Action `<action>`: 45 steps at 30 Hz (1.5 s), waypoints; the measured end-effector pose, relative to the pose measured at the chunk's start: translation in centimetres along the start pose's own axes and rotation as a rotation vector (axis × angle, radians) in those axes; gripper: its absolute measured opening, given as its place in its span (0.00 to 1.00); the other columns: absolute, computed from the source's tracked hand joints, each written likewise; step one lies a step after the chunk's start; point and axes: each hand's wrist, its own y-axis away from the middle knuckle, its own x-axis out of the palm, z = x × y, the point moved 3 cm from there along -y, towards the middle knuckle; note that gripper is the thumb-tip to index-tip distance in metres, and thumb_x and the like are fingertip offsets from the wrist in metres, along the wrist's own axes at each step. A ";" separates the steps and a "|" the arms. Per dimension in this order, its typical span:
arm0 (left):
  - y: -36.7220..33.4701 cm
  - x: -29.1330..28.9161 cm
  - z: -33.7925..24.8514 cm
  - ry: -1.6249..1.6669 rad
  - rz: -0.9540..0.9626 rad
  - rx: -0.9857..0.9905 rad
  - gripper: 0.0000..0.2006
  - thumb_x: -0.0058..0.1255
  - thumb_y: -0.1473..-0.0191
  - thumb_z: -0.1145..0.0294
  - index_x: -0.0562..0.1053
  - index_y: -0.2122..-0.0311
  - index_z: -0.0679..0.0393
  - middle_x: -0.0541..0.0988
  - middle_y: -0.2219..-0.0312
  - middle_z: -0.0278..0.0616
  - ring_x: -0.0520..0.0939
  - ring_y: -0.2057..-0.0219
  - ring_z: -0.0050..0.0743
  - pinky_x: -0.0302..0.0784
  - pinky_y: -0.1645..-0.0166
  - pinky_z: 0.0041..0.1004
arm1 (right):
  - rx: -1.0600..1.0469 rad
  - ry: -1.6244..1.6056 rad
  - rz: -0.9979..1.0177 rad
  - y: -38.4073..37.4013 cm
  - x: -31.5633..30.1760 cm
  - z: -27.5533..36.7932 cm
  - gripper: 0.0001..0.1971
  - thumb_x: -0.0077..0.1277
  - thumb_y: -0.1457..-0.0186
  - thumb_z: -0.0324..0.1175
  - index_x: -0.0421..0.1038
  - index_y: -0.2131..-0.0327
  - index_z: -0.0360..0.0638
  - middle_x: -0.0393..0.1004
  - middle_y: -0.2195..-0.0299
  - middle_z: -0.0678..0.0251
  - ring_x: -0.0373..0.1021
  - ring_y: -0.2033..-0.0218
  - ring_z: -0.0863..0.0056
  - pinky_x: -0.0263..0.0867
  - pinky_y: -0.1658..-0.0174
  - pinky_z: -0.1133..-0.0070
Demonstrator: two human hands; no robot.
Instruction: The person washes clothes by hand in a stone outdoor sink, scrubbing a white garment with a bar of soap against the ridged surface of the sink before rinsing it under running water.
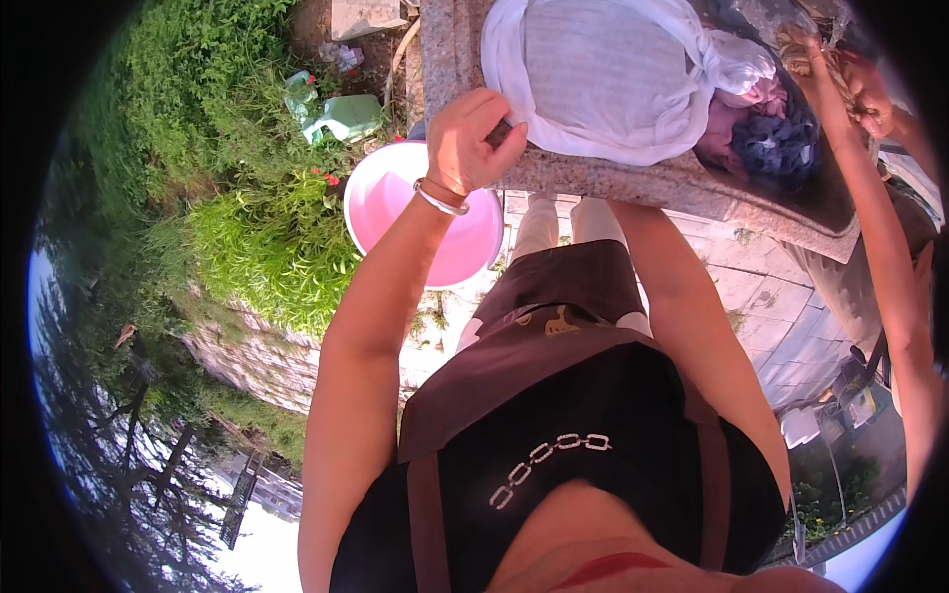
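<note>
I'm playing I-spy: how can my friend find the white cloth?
Find the stone slab at the top. On it, just right of the left hand, lies the rounded cloth. It's white; the crumpled cloth further right is dark.

White cloth (603, 74), greyer toward its thin centre, right of the left hand (473, 140); crumpled navy fabric (776, 148), farther right of that hand; mauve-pink fabric (725, 124), between these two; granite slab (633, 176), speckled pinkish brown and grey, at the left hand; bangle (442, 203), silvery white, at its wrist; washbasin (381, 212), pink, below that wrist; plastic container (348, 119), pale green, left of the hand; apron (509, 371), dark brown, tan motif, and shirt (643, 420), black, silvery chain-link print, both bodyward of it.
</note>
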 end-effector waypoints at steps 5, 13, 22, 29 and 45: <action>-0.5 0.0 -0.1 -0.035 0.017 0.051 0.08 0.58 0.60 0.74 0.73 0.74 0.63 0.74 0.76 0.43 0.75 0.79 0.38 0.71 0.75 0.27 | 0.028 0.039 0.010 -0.9 0.5 -0.2 0.19 0.46 0.44 0.47 0.71 0.56 0.44 0.74 0.60 0.59 0.71 0.60 0.60 0.68 0.57 0.69; -0.6 0.4 0.0 0.019 -0.022 0.048 0.09 0.58 0.62 0.69 0.71 0.77 0.60 0.73 0.79 0.40 0.75 0.77 0.43 0.71 0.75 0.33 | -0.001 0.079 0.063 4.6 -0.8 -0.6 0.16 0.48 0.45 0.44 0.73 0.60 0.43 0.76 0.63 0.61 0.73 0.65 0.61 0.69 0.61 0.70; 0.1 -0.2 -0.2 -0.001 -0.017 0.017 0.08 0.58 0.59 0.71 0.70 0.78 0.60 0.72 0.80 0.42 0.75 0.77 0.43 0.70 0.74 0.34 | -0.469 -0.484 -0.525 14.4 -21.2 4.5 0.06 0.56 0.51 0.28 0.75 0.67 0.41 0.75 0.75 0.63 0.72 0.75 0.65 0.68 0.70 0.76; -0.8 0.1 -0.8 -0.006 -0.002 0.013 0.07 0.58 0.59 0.72 0.70 0.78 0.59 0.72 0.80 0.41 0.75 0.77 0.43 0.70 0.74 0.34 | -0.326 -0.059 -0.729 -1.7 -23.7 -1.4 0.10 0.53 0.50 0.30 0.73 0.62 0.41 0.74 0.64 0.58 0.70 0.61 0.60 0.67 0.57 0.70; -6.2 1.6 -1.3 0.106 -0.056 -0.092 0.05 0.55 0.50 0.73 0.73 0.71 0.62 0.73 0.75 0.37 0.72 0.77 0.22 0.66 0.76 0.22 | -0.362 0.269 -0.335 -5.6 -24.7 -0.6 0.07 0.45 0.51 0.27 0.72 0.68 0.39 0.73 0.66 0.54 0.72 0.63 0.58 0.69 0.59 0.68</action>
